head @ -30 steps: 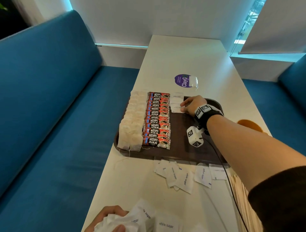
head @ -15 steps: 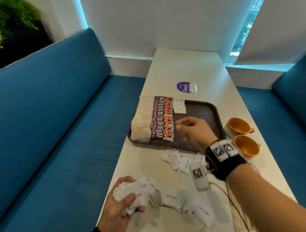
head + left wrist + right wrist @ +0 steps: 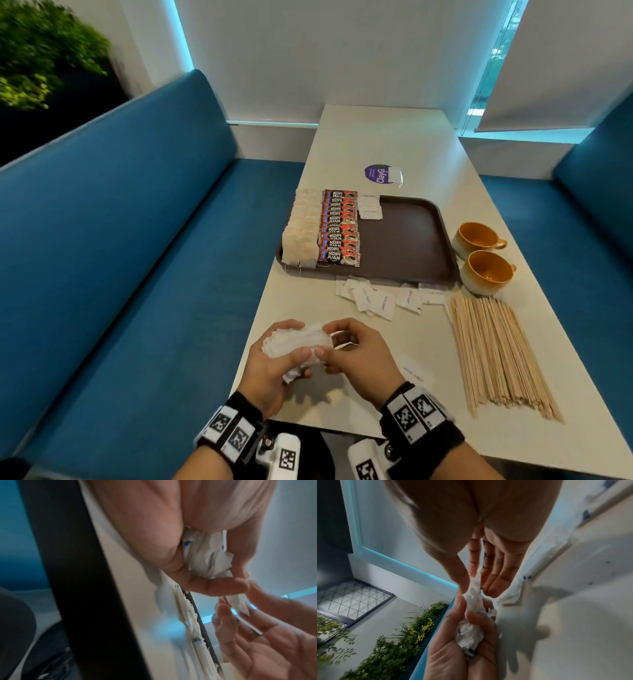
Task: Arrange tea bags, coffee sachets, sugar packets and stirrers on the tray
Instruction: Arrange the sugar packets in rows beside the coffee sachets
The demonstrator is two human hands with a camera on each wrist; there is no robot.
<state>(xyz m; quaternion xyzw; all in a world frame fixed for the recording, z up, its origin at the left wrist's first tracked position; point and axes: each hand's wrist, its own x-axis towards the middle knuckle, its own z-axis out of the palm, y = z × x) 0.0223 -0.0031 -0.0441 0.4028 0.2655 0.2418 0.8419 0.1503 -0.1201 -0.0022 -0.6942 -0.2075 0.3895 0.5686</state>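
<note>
My left hand (image 3: 274, 356) grips a bunch of white sugar packets (image 3: 294, 342) near the table's front edge. My right hand (image 3: 346, 349) pinches one packet (image 3: 473, 588) at the end of that bunch between thumb and forefinger. The brown tray (image 3: 411, 240) lies further up the table. On its left side sit a row of tea bags (image 3: 301, 233), a row of red coffee sachets (image 3: 339, 226) and a few sugar packets (image 3: 370, 209). Loose sugar packets (image 3: 373, 298) lie before the tray. A bundle of wooden stirrers (image 3: 496, 353) lies at the right.
Two orange cups (image 3: 479, 253) stand right of the tray. A purple sticker (image 3: 380, 174) sits beyond it. One packet (image 3: 414, 373) lies by my right wrist. Blue benches (image 3: 137, 274) flank the white table (image 3: 394, 144).
My right hand has left the sugar packets on the tray and come back to the bunch in my left hand, where it now pinches a packet. The head view has tilted up.
</note>
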